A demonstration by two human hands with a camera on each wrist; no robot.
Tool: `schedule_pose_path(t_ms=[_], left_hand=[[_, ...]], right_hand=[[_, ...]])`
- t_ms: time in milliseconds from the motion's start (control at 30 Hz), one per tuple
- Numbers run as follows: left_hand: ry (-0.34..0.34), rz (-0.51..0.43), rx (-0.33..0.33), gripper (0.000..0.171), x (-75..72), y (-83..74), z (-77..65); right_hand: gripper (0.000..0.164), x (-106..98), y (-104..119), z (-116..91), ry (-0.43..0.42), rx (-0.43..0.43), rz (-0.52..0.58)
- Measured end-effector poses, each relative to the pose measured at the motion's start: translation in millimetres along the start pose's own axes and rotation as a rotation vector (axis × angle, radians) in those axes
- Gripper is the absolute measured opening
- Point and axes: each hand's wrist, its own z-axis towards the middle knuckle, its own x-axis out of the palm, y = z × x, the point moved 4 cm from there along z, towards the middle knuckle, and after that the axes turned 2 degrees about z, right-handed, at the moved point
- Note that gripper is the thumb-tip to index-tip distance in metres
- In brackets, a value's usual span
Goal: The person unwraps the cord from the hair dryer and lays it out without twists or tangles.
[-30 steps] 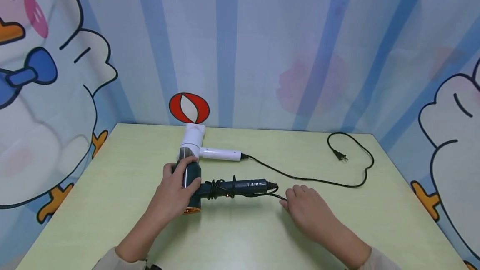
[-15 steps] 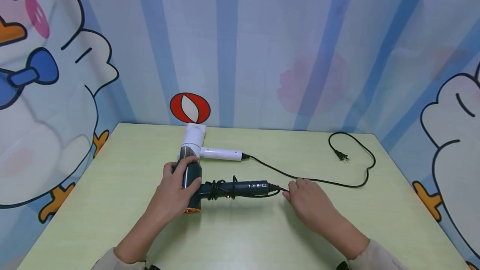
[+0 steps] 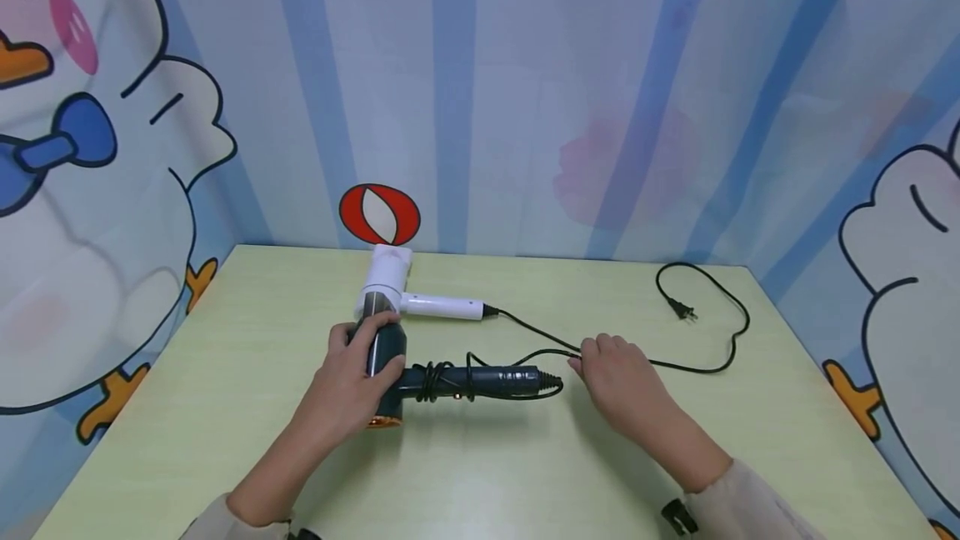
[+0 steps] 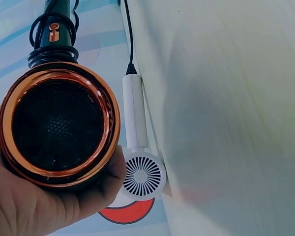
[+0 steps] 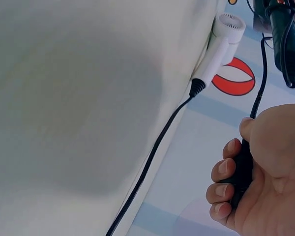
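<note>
A dark green hair dryer [image 3: 480, 380] is held by its barrel in my left hand [image 3: 348, 382], its handle pointing right. Its copper-rimmed end [image 4: 114, 118] faces the left wrist camera. Black cord [image 3: 433, 380] is coiled round the handle, and a free length [image 3: 536, 352] runs from it to my right hand [image 3: 621, 386]. In the right wrist view, the fingers curl round a thick black piece [image 5: 242, 172] at the end of that cord, mostly hidden in the palm.
Behind the green one, a white hair dryer [image 3: 442, 307] lies on the pale table [image 3: 480, 482]. Its black cord [image 3: 697, 371] stretches right, passing behind my right hand, to a two-pin plug [image 3: 681, 310]. A printed curtain [image 3: 510, 107] hangs behind the table.
My right hand has shifted slightly away from me, pulling the cord from below the handle's tip to above the handle. The left hand keeps its grip, and both hair dryers stay in place.
</note>
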Motion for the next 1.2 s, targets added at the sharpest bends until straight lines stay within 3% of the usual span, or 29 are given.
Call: schedule_pose_path(t_ms=[533, 800, 1200], left_hand=[[0.007, 0.017, 0.011, 0.053, 2.3, -1.2, 0.8], [0.012, 0.017, 0.021, 0.052, 4.0, -0.2, 2.1], [0.019, 0.033, 0.014, 0.052, 3.9, -0.7, 2.0]], right_hand=[[0.037, -2.4, -10.1, 13.7, -0.021, 0.072, 0.014], [0.043, -6.9, -13.1, 20.6, -0.089, 0.079, -0.072], [0.045, -16.2, -22.1, 29.6, -0.14, 0.105, -0.075]])
